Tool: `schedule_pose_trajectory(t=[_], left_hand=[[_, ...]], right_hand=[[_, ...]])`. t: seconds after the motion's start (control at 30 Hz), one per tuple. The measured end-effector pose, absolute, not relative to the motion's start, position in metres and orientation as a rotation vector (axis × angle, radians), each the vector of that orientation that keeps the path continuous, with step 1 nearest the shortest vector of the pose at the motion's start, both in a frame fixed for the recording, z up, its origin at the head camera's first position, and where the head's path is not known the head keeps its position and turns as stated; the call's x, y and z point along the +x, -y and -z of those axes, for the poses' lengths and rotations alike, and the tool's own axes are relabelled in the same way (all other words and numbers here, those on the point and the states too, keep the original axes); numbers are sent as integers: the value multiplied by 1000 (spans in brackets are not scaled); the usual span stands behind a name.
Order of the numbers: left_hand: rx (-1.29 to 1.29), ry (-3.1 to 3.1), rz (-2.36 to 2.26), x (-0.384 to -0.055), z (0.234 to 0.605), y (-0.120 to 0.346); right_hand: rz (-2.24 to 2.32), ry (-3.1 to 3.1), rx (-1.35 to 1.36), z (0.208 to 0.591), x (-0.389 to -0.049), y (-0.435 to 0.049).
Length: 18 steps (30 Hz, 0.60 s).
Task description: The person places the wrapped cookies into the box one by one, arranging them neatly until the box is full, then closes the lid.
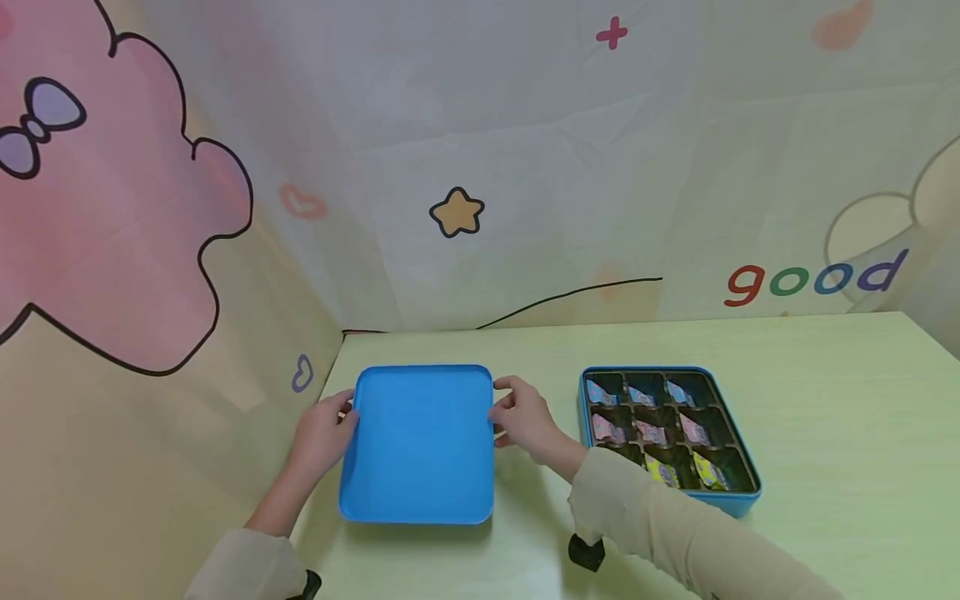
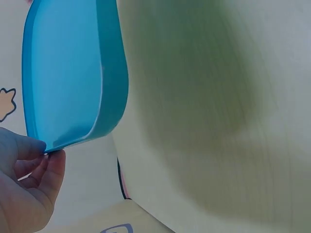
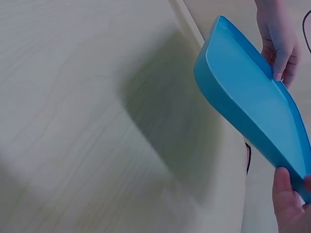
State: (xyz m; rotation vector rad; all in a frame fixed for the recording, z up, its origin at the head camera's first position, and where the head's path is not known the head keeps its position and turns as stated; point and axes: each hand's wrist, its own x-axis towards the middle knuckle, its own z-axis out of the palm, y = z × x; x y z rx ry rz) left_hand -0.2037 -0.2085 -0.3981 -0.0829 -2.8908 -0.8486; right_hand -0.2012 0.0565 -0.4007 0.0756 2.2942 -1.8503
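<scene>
A shallow blue lid [image 1: 422, 446] is held up by both hands above the table, its shadow falling below it. My left hand [image 1: 324, 432] pinches its left edge between thumb and fingers; the left wrist view shows that grip at a corner of the lid [image 2: 68, 73]. At the opposite edge, my right hand [image 1: 527, 419] holds the rim, with the thumb on the near side. Both hands also appear on the lid [image 3: 252, 97] in the right wrist view.
Right of the lid stands a blue box [image 1: 726, 505] with a black divided insert, holding wrapped pieces [image 1: 651, 432] in blue, pink and yellow. My right sleeve [image 1: 637, 508] covers its near left corner. A printed cloth [image 1: 525, 167] rises behind the pale table [image 1: 847, 433].
</scene>
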Motion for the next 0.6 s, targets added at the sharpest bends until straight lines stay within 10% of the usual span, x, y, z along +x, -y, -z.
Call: schedule_pose_trajectory(t=[0.6], left_hand=[[-98,2824,934,-207,383,195]], right_hand=[[1884,-2236,62,380,-205,-76]])
